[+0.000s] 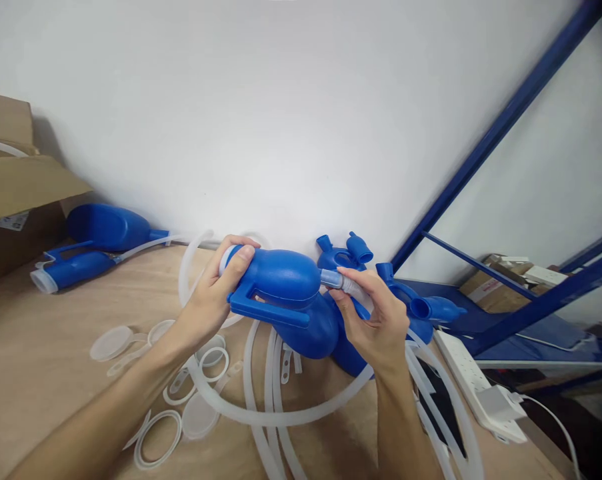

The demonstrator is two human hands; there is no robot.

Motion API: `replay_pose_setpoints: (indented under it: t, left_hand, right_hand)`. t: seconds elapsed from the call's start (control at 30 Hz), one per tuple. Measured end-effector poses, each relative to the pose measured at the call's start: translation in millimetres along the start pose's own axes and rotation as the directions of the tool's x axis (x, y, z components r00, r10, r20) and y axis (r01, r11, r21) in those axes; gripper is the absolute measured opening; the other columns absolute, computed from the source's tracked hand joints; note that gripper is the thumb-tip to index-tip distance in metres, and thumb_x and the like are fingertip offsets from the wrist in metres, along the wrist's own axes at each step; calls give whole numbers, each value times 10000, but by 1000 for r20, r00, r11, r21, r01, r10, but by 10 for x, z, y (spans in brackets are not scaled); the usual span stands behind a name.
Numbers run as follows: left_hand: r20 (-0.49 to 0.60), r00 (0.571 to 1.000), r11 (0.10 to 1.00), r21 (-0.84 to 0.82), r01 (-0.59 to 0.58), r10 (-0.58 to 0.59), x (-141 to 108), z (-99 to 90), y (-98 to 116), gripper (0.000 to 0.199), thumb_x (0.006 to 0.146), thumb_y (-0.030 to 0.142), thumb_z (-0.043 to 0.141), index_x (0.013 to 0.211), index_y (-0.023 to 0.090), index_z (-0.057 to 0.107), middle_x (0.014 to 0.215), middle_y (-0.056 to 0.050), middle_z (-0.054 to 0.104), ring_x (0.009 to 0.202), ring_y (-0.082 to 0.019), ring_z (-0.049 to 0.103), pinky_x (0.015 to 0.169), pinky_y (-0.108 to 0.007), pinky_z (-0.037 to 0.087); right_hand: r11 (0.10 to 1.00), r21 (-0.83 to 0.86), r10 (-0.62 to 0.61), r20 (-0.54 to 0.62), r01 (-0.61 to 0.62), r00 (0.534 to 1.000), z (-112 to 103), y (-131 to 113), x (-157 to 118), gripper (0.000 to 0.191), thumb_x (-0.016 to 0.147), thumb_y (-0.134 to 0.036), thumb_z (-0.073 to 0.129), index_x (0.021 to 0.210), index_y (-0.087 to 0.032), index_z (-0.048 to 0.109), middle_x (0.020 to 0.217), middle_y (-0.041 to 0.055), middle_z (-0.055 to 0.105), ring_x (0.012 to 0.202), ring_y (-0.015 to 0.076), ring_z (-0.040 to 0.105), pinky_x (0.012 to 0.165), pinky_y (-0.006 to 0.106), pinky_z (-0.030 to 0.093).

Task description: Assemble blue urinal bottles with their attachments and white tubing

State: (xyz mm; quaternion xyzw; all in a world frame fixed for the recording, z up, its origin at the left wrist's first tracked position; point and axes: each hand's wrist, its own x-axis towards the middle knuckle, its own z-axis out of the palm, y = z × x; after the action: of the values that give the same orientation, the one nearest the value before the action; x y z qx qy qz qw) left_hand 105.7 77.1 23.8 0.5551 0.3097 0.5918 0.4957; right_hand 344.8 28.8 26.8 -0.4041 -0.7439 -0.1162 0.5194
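My left hand (225, 280) is wrapped round the wide, white-rimmed end of a blue plastic bottle (285, 277) with a side handle. The bottle lies sideways above the table, its narrow spout pointing right. Fingers of my right hand (371, 313) pinch a translucent white tube (353, 288) at that spout, where a clear sleeve joins the two. Whether the tube is fully seated, I cannot tell. From my right hand the tube loops down and left below the bottle. Behind and under it lie other blue bottles (315, 333), partly covered by my hands.
Translucent lids (111, 343) and white rings (158, 440) lie scattered at the lower left. Two blue bottles (108, 227) with tubing rest beside an open cardboard box (25, 187). A power strip (475, 387) and a blue metal rack (501, 120) stand on the right.
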Motion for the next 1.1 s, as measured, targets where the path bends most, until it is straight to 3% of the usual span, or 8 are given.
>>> replay_pose_setpoints:
  t: [0.23,0.37,0.5,0.67,0.8,0.93,1.0,1.1]
  left_hand:
    - [2,998,992,110,-55,55,-45,5,-43,412,933,645,629,1102,270,601,748,25,557,491,-136,522,423,-247,470]
    - [19,986,971,171,-169,169,3,-15,-133,391,943,614,629,1124,268,608,940,-22,635,556,-141,550,461,-267,474]
    - [72,985,968,184,-169,159,63,-52,-152,382,955,604,621,1145,274,608,1029,-29,639,589,-140,577,491,-272,484]
    - [122,981,970,170,-172,153,71,-88,-90,481,919,623,673,1226,264,583,1130,-55,654,666,-158,640,594,-295,557]
    - [219,944,946,157,-284,248,59,-107,-70,714,863,626,750,1434,258,530,1299,-127,631,1025,-267,681,770,-328,618]
    - [363,909,974,14,-227,206,60,-165,-49,789,979,543,644,1648,406,251,1541,-136,480,1130,-287,687,820,-395,657]
    - [386,906,973,74,-217,173,74,-239,6,688,1007,475,625,1622,437,320,1592,-109,437,1174,-289,682,835,-392,661]
    - [361,919,919,286,-270,158,115,-423,167,488,987,424,667,1464,355,590,1423,-94,625,1166,-292,688,849,-366,648]
  right_hand:
    - [1000,-31,5,61,-3,998,-38,-29,37,251,972,-212,675,1213,-283,695,980,53,787,851,242,740,770,406,617]
    - [996,-3,89,60,-89,994,-35,19,54,213,978,-241,676,1185,-282,710,1023,41,798,881,230,760,785,372,627]
    - [991,-29,135,145,-132,980,-45,44,77,226,974,-284,687,1200,-275,696,1082,43,799,934,239,768,800,361,623]
    - [952,-293,-40,166,88,985,-14,17,74,459,936,-463,734,1331,-250,635,1187,110,757,1106,330,701,1021,524,526]
    - [905,-407,-55,181,126,982,20,24,44,540,970,-471,683,1450,-248,578,1200,126,710,1029,297,696,821,401,552]
    - [878,-475,-47,36,58,998,-46,82,24,395,983,-341,660,1371,-264,653,1000,73,690,852,241,678,672,330,491]
    - [848,-529,-65,-88,9,994,-143,135,20,392,937,-372,722,1309,-250,693,939,58,665,801,234,655,662,327,477]
    - [784,-612,-74,-261,-106,962,-382,289,22,371,897,-429,760,1208,-227,735,906,60,624,757,239,604,666,352,448]
